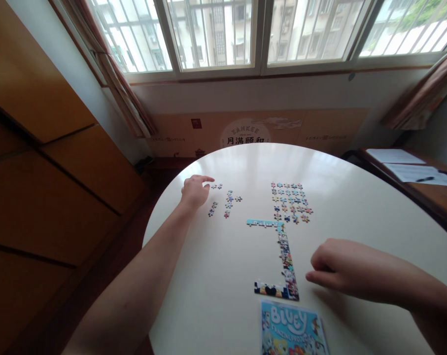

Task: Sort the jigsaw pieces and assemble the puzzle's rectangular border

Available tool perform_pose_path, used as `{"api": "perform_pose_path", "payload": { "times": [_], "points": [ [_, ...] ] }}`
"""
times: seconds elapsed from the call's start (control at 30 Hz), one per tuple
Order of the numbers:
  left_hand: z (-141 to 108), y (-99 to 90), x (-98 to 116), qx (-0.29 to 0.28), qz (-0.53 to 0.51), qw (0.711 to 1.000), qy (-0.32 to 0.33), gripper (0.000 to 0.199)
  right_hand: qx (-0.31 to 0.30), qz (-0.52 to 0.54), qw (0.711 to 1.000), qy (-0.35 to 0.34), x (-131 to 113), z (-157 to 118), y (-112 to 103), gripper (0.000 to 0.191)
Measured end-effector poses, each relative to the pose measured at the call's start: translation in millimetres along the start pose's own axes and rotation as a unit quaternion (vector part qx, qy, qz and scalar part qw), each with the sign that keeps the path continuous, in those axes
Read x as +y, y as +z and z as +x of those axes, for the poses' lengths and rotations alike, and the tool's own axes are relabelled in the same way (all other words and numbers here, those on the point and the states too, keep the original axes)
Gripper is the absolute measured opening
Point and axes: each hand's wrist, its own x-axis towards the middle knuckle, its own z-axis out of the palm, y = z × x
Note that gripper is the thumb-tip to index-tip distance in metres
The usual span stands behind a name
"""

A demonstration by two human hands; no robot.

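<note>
My left hand (196, 190) is at the far left of the table, its index finger stretched out and its thumb apart. Just beside its fingertips lies a small pair of jigsaw pieces (216, 186). A short strip of joined pieces (213, 209) and a branched cluster (229, 199) lie to its right and nearer. My right hand (326, 264) is low over the table with fingers curled in and thumb pointing left; nothing shows in it. Left of it lies a partly joined puzzle border (288, 261), a top strip, right side and bottom strip.
Loose jigsaw pieces (290, 199) lie in rows beyond the border. A blue "Bluey" picture sheet or box (292, 328) is at the near edge of the round white table (208, 296). Papers and a pen lie on a brown side table (430, 192) at right. Wooden cabinets (34, 197) stand left.
</note>
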Motion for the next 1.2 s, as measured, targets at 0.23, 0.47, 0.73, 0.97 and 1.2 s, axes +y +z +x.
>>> {"api": "perform_pose_path", "payload": {
  "times": [0.23,0.47,0.73,0.97,1.2],
  "points": [
    [-4,1.6,0,0.017,0.040,0.999,-0.022,0.037,-0.002,0.006,1.000,0.008,-1,0,-1,0.038],
    [1,1.7,-6,0.050,-0.016,0.999,-0.005,0.042,-0.002,0.002,1.000,0.010,-1,0,-2,0.039],
    [-1,5.2,0,0.099,-0.077,0.992,0.028,0.037,-0.003,0.006,1.000,0.006,2,2,1,0.039],
    [-5,1.7,11,0.141,-0.159,0.976,0.042,0.026,-0.005,0.012,1.000,0.010,3,2,2,0.039],
    [-14,-0.6,27,0.153,-0.178,0.971,0.053,0.016,-0.012,0.008,1.000,0.011,-2,1,-2,0.039]
  ]
}}
